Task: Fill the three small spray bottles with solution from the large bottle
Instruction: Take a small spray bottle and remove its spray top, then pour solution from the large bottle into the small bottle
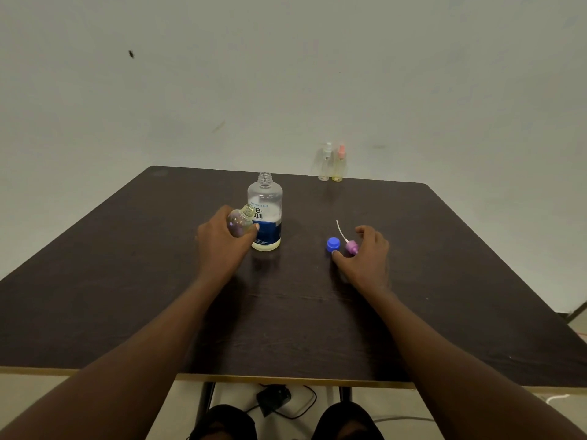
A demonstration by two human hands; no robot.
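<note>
Tabletop [460,281]: L fingers [251,233] grip 1 small bottle [239,222] by 1 big bottle [265,198]; R fingers [365,231] half-curl round 1 sprayer [351,247], hold unclear; 1 cap [333,243] beside thumb, 2 spray bottles [326,165] [340,166] far beyond.

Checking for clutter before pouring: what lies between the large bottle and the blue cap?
Only bare table separates the large bottle and the blue cap, as the head view shows.

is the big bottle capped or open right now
Open. The large bottle stands with its threaded neck bare, and a blue cap lies on the table by the right hand.
</note>
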